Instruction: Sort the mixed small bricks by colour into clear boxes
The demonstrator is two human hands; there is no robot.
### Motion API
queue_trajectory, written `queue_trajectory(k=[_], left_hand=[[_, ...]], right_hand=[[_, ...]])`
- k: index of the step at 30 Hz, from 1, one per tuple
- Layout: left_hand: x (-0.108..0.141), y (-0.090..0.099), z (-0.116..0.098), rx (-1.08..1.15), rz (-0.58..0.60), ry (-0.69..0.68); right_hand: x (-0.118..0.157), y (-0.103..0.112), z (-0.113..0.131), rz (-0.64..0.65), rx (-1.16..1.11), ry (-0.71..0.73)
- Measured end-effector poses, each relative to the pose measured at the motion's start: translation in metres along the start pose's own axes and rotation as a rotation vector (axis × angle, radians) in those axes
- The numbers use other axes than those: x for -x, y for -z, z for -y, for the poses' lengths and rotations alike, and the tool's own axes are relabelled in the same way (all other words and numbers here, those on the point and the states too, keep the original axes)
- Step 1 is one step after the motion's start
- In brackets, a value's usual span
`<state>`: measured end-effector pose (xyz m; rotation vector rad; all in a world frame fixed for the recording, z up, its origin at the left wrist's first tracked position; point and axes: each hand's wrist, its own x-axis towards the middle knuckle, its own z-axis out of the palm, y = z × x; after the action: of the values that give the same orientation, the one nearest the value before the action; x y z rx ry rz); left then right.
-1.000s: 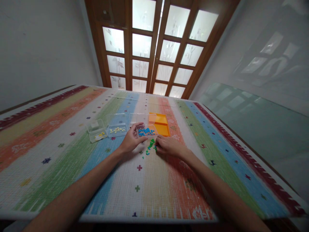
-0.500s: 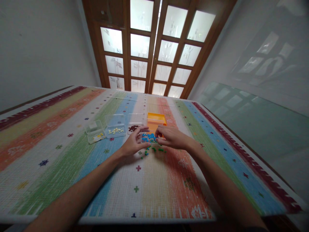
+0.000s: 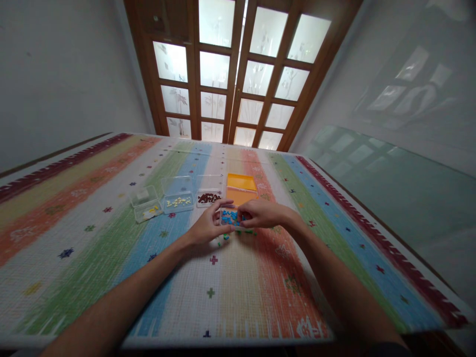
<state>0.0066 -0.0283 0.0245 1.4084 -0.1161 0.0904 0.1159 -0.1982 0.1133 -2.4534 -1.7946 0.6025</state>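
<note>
My left hand (image 3: 204, 225) grips the left side of a small clear plastic box (image 3: 238, 228), thumb along its near side and fingers along the far side. Inside lie several small blue toy bricks (image 3: 228, 216). The fingertips of my right hand (image 3: 262, 213) are pinched together in the right part of this box; whatever they hold, if anything, is too small to make out. Several loose green bricks (image 3: 225, 238) lie on the tablecloth just in front of the box, some partly hidden below it.
Behind the hands stands an open orange box (image 3: 241, 182). To its left are open clear boxes: one with dark brown pieces (image 3: 208, 198), one with cream pieces (image 3: 178, 202), one with yellow and white pieces (image 3: 149, 213). A striped tablecloth (image 3: 238, 277) covers the table.
The clear box and both hands have shifted slightly nearer and to the right. More of the brown pieces shows now, and fewer of the green bricks. My right fingertips are still at the blue bricks.
</note>
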Motion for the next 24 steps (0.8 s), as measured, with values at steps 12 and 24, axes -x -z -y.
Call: queue_trajectory(k=[12, 24], left_hand=[[0.0, -0.001, -0.004, -0.021, -0.024, -0.008], [-0.002, 0.0, -0.003, -0.017, -0.049, -0.027]], right_hand=[[-0.001, -0.007, -0.001, -0.126, 0.058, 0.007], [0.003, -0.01, -0.008, -0.227, 0.052, 0.068]])
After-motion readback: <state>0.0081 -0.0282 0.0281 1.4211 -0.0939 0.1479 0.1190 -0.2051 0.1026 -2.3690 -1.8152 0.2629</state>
